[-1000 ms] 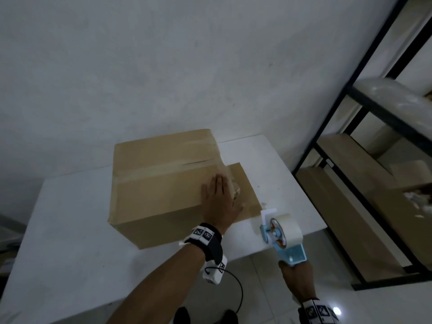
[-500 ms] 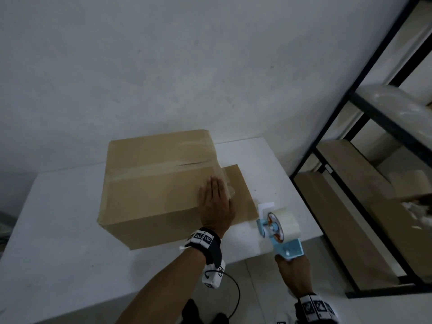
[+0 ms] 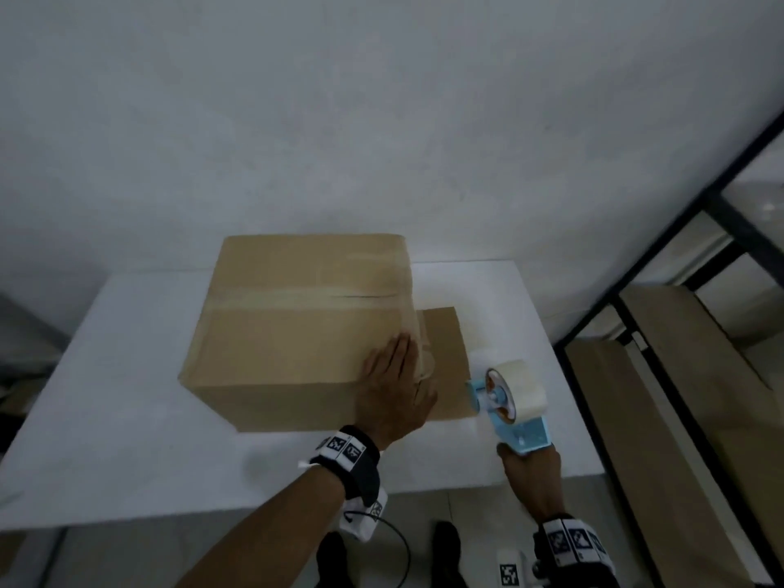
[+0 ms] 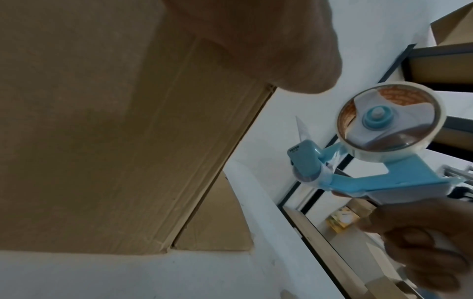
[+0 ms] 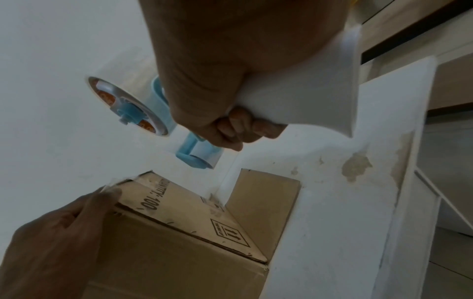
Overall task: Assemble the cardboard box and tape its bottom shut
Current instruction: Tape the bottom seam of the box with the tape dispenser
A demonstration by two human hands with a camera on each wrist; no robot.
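White table [image 3: 127, 418] in front of me, far edge against pale wall, right side next to dark-framed shelving. Cardboard box [image 3: 297, 333] sits directly on tabletop, toward back, roughly centred; closed face up, tape strip along its seam. One brown flap [image 3: 445, 345] lies flat on table surface at box's right side, attached at box's base. In right wrist view, table's side face [image 5: 358, 168] shows worn, tan patches where white finish is gone.
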